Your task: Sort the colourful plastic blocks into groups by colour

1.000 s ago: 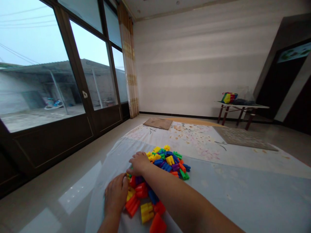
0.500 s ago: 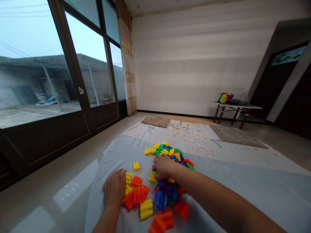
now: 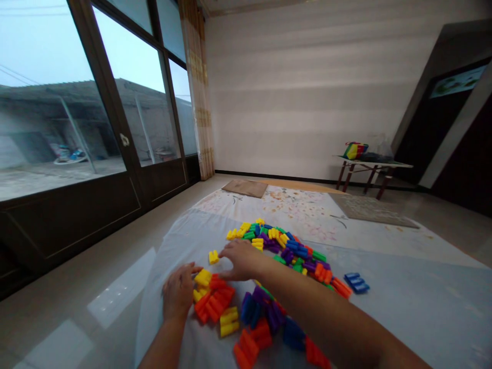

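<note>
My left hand (image 3: 179, 292) rests on the pale sheet, its fingers against the left edge of a small cluster of yellow blocks (image 3: 203, 278) and orange blocks (image 3: 216, 302). Thumb and fingers apart, my right hand (image 3: 239, 260) is just right of that cluster, with nothing visible between them. A single yellow block (image 3: 213, 257) lies by its fingertips. Behind and to the right spreads a pile of mixed blocks (image 3: 295, 248) in yellow, green, blue, purple and orange. Nearer blocks in purple and blue (image 3: 251, 309) are partly hidden by my right forearm.
A blue block (image 3: 356, 283) lies apart at the right on the sheet (image 3: 415, 287). Two brown mats (image 3: 245, 188) are farther back. A low table (image 3: 374, 163) holds a colourful bag near the wall. Glass doors stand at the left.
My right hand has moved left from the mixed pile to the yellow and orange cluster, and its fingers have spread. More of the pile and the blue block at the right now show.
</note>
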Demonstrator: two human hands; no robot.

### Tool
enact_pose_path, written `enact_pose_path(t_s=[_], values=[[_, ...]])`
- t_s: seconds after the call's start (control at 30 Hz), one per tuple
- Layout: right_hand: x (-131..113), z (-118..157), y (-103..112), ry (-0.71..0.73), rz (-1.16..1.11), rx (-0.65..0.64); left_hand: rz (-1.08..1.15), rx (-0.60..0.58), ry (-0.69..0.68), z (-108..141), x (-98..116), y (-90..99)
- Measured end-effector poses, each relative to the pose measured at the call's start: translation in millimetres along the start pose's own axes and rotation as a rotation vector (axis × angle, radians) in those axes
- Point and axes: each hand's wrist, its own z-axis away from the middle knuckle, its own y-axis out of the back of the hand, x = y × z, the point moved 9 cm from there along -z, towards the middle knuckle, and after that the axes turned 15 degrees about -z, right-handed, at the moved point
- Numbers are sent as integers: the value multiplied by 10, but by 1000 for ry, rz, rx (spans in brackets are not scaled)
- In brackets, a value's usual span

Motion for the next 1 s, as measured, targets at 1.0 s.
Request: enact_pose_path(t_s=[1.0], values=[[351, 1215, 355, -21, 164, -239, -103, -119, 103, -55, 114, 77]])
